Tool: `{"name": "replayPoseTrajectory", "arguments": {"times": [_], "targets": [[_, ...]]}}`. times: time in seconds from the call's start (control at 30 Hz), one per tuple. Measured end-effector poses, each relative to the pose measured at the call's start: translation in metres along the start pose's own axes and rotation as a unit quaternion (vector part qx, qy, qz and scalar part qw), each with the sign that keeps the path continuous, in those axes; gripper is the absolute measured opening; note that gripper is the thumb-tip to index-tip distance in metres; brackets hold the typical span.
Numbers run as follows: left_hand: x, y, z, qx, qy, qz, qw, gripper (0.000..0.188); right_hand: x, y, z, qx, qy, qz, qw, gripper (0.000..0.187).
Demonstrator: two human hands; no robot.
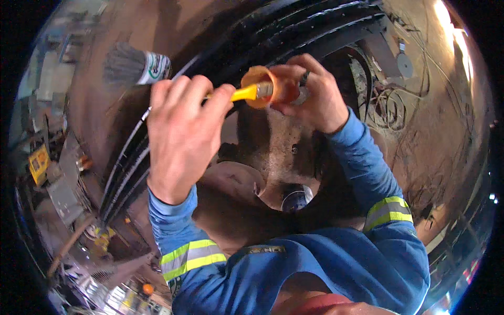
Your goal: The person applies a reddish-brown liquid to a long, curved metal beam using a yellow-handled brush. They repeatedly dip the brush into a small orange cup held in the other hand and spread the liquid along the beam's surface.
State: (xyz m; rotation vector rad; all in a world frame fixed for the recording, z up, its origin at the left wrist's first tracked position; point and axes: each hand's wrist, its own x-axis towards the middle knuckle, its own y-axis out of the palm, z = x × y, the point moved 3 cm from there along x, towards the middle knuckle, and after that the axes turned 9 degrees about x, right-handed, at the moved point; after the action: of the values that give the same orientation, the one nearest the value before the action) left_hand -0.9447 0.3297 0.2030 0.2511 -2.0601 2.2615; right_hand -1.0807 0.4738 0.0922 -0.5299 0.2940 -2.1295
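A paintbrush with a yellow handle point(243, 94) is in the closed fingers of my left hand point(184, 128). Its metal-banded end reaches into the mouth of an orange cup-like container point(252, 73), whose bristle end I cannot make out. My right hand point(310, 94), with a dark ring on one finger, grips that container from the right and tilts its mouth toward the brush. Both hands are raised in front of my chest.
Large dark curved metal bands point(262, 37) arc behind my hands. A bundle of grey strands in a white and green wrap point(156, 67) lies at upper left. Coiled cable point(389, 110) rests on the dirty floor at right. A yellow box point(39, 164) is far left.
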Motion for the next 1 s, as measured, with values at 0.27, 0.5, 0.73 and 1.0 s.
{"name": "replayPoseTrajectory", "arguments": {"times": [0.27,0.5,0.73,1.0], "targets": [[-0.049,-0.015,-0.035,0.013,-0.06,-0.022,0.998,0.024,-0.031,0.006,0.012,0.009,-0.052,0.012,0.999,0.058],[-0.129,-0.026,-0.018,-0.124,-0.196,-0.051,0.971,0.017,-0.054,0.015,0.036,0.013,-0.136,-0.019,0.99,0.058],[-0.188,-0.008,-0.019,-0.327,-0.295,-0.033,0.897,0.027,-0.084,0.044,0.053,-0.029,-0.098,-0.052,0.993,0.06],[-0.198,0.006,-0.042,-0.471,-0.329,-0.039,0.818,0.036,-0.098,0.045,0.066,-0.068,-0.034,-0.048,0.996,0.062]]}}
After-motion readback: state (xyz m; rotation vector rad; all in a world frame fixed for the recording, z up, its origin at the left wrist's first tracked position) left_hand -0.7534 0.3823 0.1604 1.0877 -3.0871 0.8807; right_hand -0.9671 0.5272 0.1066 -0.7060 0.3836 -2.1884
